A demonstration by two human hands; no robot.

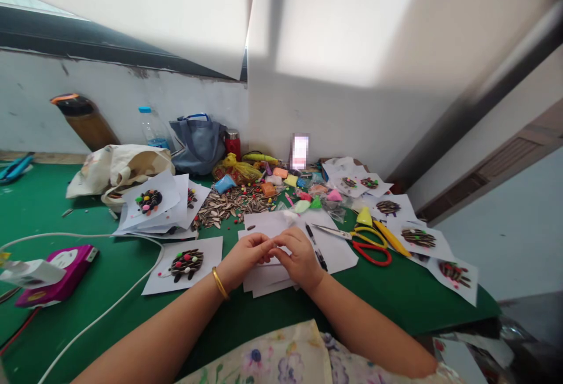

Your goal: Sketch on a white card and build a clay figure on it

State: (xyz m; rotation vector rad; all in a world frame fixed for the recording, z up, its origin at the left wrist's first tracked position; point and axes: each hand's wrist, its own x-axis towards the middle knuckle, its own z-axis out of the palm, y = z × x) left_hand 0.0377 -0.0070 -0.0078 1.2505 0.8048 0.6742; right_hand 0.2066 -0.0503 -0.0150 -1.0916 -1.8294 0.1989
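My left hand (250,257) and my right hand (298,257) meet fingertip to fingertip above a stack of white paper (338,255). Both are closed in a pinch; whatever lies between the fingers is hidden or too small to name. A single sunflower seed (251,227) rests on the paper just beyond my left hand. To the right of my right hand lies a black pen (315,246). On the left, a white card (215,249) carries a hedgehog shape made of seeds and coloured balls (187,264).
Scissors (369,244) with red and yellow handles lie at the right. Behind the paper spread loose sunflower seeds (220,207) and coloured clay packets (268,189). Decorated cards (420,237) line the right edge. A white cable (109,312) crosses the left side near a purple power strip (65,269).
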